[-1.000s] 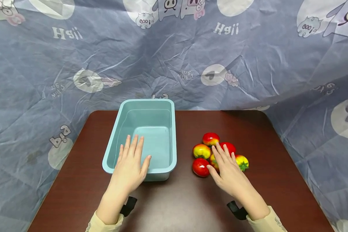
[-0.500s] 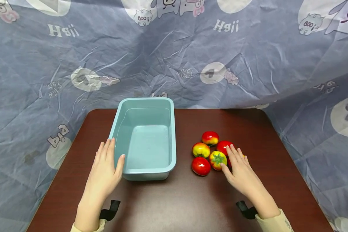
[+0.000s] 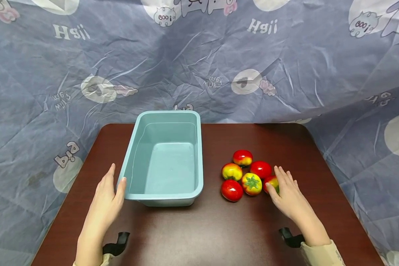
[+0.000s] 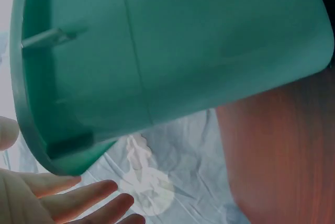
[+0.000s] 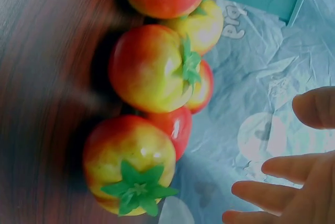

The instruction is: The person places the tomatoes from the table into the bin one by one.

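Note:
A pale teal plastic tub [image 3: 163,196] stands on the left of the table. My left hand [image 3: 101,205] is at its near left corner, thumb close to the rim and fingers along the outside; whether it touches is unclear. In the left wrist view, the spread fingers [image 4: 86,198] lie beside the tub's rim corner. Several glossy red and yellow tomatoes lie grouped right of the tub, including a red one [image 3: 232,190] and one showing its green star-shaped top [image 3: 252,184]. My right hand [image 3: 292,197] hovers with extended fingers over the rightmost tomato [image 3: 273,181], partly hiding it.
The dark brown table [image 3: 199,236] extends in front of the tub and tomatoes. Behind it hangs a wrinkled grey-blue printed cloth [image 3: 186,59], which also runs down both sides. A black strap [image 3: 117,245] is at my left wrist, another strap [image 3: 290,238] at my right.
My left hand has moved left from over the tub to outside its left rim. My right hand has shifted right, uncovering more tomatoes. Tub and tomatoes have stayed in place.

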Demonstrator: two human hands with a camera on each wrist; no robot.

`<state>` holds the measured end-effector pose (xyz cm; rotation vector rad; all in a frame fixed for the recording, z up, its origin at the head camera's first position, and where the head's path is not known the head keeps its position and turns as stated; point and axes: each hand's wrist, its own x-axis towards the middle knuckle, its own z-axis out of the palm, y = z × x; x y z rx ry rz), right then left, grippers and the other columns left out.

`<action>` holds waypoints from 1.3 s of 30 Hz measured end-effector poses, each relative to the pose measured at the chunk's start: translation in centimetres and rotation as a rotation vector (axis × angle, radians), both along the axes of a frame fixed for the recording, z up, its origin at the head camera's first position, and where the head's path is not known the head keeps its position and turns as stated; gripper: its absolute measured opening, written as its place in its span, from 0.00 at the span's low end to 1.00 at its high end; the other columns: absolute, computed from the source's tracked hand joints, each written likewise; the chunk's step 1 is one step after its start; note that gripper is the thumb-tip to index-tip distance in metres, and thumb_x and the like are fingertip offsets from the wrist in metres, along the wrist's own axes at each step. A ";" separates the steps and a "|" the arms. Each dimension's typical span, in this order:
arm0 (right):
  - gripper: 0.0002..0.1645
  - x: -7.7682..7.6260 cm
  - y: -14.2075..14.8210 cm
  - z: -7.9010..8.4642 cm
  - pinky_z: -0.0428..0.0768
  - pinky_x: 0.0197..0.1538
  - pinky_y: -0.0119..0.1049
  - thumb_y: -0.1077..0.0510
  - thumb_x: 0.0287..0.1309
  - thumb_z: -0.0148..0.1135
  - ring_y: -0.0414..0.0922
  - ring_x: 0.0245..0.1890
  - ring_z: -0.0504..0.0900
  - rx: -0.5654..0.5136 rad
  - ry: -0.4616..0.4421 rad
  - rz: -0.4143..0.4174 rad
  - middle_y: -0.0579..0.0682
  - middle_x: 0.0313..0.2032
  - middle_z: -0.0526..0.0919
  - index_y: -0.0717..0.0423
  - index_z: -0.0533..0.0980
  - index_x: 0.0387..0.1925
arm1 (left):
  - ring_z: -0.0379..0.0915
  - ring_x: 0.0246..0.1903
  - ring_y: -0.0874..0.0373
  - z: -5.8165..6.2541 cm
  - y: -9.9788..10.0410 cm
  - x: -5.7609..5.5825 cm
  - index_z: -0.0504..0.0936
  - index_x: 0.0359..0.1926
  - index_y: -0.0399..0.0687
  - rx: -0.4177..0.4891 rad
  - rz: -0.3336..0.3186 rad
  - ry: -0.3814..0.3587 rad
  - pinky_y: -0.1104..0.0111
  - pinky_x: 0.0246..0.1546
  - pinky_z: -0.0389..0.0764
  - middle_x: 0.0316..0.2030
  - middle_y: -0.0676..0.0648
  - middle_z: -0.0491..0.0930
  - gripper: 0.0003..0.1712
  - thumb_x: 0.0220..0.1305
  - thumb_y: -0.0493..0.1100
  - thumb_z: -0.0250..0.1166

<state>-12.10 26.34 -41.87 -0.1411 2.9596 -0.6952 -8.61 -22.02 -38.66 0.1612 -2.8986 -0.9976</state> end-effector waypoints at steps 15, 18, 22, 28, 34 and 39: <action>0.43 -1.6 1.5 -1.7 0.52 0.66 0.72 0.47 0.72 0.47 0.77 0.67 0.51 0.044 -0.058 -0.024 0.78 0.69 0.53 0.74 0.49 0.72 | 0.58 0.69 0.33 -1.2 -1.3 0.0 0.44 0.78 0.43 0.144 -0.008 -0.040 0.40 0.64 0.62 0.72 0.32 0.56 0.37 0.78 0.54 0.41; 0.43 -1.8 1.7 -2.1 0.54 0.66 0.70 0.47 0.72 0.47 0.76 0.67 0.53 0.054 -0.065 -0.028 0.79 0.69 0.53 0.74 0.50 0.72 | 0.58 0.69 0.33 -1.6 -1.3 0.0 0.45 0.78 0.43 0.156 -0.017 -0.026 0.40 0.64 0.62 0.71 0.33 0.57 0.36 0.78 0.54 0.42; 0.42 -2.2 2.0 -2.7 0.56 0.67 0.69 0.49 0.71 0.48 0.74 0.68 0.54 0.062 -0.090 -0.048 0.78 0.69 0.53 0.74 0.49 0.72 | 0.55 0.70 0.34 -1.8 -1.2 0.3 0.44 0.78 0.45 0.169 -0.003 -0.051 0.39 0.64 0.60 0.72 0.34 0.56 0.36 0.78 0.55 0.41; 0.44 -2.6 2.3 -3.4 0.59 0.65 0.70 0.48 0.69 0.51 0.74 0.66 0.57 0.085 -0.110 -0.068 0.79 0.68 0.54 0.73 0.50 0.72 | 0.51 0.72 0.33 -1.9 -0.6 0.6 0.41 0.79 0.47 0.153 0.048 -0.123 0.37 0.65 0.57 0.75 0.33 0.51 0.37 0.78 0.56 0.39; 0.45 -2.8 2.4 -3.9 0.63 0.62 0.70 0.50 0.66 0.55 0.75 0.62 0.61 0.101 -0.096 -0.080 0.79 0.65 0.57 0.74 0.51 0.71 | 0.56 0.70 0.34 -1.8 -0.1 1.1 0.41 0.79 0.47 0.142 0.100 -0.136 0.38 0.64 0.60 0.73 0.33 0.54 0.37 0.78 0.55 0.39; 0.45 -3.1 2.4 -4.2 0.66 0.59 0.71 0.51 0.62 0.59 0.75 0.59 0.64 0.108 -0.075 -0.087 0.78 0.63 0.60 0.74 0.54 0.70 | 0.52 0.72 0.34 -2.0 0.2 1.2 0.42 0.79 0.46 0.136 0.093 -0.114 0.38 0.66 0.57 0.75 0.34 0.50 0.36 0.78 0.54 0.39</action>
